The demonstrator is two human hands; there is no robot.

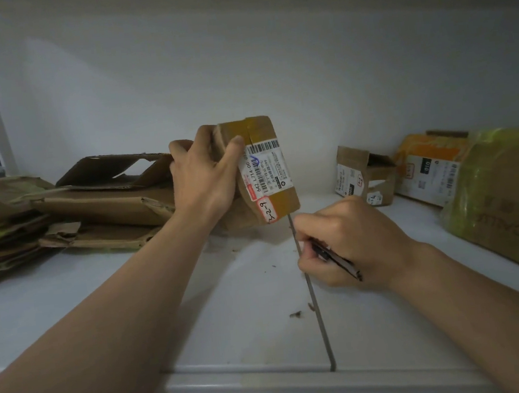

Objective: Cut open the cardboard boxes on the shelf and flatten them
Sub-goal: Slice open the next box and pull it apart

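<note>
A small brown cardboard box (263,151) with tape and a white shipping label stands tilted on the white shelf (230,295). My left hand (205,176) grips its left side, thumb on the label face. Just below and to the right, my right hand (346,244) is curled round a dark utility knife (338,260). The blade end is hidden by my fingers. The right hand is a little below the box's lower corner, not touching it.
A pile of flattened cardboard (93,210) lies at the left. At the right stand a small opened box (365,178), an orange-taped box (428,169) and a large box in green wrap (504,196). A dark seam (314,302) runs across the shelf.
</note>
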